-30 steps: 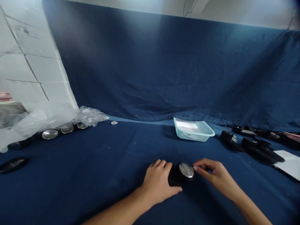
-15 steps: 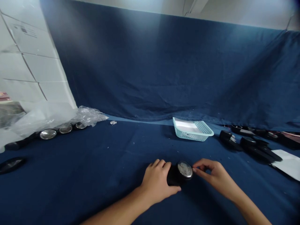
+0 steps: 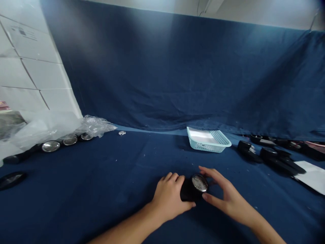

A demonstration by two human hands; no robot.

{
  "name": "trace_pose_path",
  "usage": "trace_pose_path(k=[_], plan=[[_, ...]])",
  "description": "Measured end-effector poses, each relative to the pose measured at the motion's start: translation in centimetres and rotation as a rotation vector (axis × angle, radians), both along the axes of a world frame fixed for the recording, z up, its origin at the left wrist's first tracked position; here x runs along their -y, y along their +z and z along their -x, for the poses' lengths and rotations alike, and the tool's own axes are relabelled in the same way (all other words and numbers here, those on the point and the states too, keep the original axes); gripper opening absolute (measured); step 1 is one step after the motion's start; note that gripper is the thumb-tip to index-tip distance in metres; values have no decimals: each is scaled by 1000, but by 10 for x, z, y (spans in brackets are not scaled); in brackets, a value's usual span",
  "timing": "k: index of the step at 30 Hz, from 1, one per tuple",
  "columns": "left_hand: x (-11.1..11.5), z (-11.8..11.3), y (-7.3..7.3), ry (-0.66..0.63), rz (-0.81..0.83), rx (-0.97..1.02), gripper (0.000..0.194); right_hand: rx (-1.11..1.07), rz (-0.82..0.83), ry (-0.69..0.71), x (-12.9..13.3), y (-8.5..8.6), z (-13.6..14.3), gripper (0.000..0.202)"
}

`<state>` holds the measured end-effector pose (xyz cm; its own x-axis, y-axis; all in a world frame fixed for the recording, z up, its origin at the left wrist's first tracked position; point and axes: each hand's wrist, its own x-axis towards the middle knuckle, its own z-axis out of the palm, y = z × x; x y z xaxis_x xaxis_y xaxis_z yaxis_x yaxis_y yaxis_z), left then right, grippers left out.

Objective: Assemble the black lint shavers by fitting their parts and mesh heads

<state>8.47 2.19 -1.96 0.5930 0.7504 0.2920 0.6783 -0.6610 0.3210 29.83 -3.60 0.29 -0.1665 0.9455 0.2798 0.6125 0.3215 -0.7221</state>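
Note:
My left hand (image 3: 169, 195) is wrapped round the dark body of a fabric shaver (image 3: 189, 190), low over the blue cloth. Its round, perforated metal head (image 3: 199, 183) faces up, to the right of my fingers. Beside that head, my right hand (image 3: 223, 193) is open, thumb and forefinger spread on either side of the rim. The thumb tip is close to the lower edge; whether it touches I cannot tell. Most of the shaver's body is hidden under my left hand.
A light blue basket (image 3: 209, 147) with something white inside stands behind my hands. Several black devices (image 3: 276, 161) and a white sheet (image 3: 313, 176) lie on the right. At left, clear plastic wrap (image 3: 61, 127) partly covers devices with round shiny heads (image 3: 50, 146). A dark blue curtain (image 3: 162, 74) hangs behind.
My right thumb and forefinger have gone from a pinch at the head's right edge to a wide spread around it. The forefinger moved up and left. My left hand keeps its hold.

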Motion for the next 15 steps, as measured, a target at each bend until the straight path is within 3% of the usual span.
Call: trace_pose_path(k=[7,15], plan=[[6,-4,0,-58,-105,-68,63,-41,-83,-101,2,-14,31,49],[10,-5,2,-110,-145,-92,67,-94,-174,-153,6,-16,34,36]])
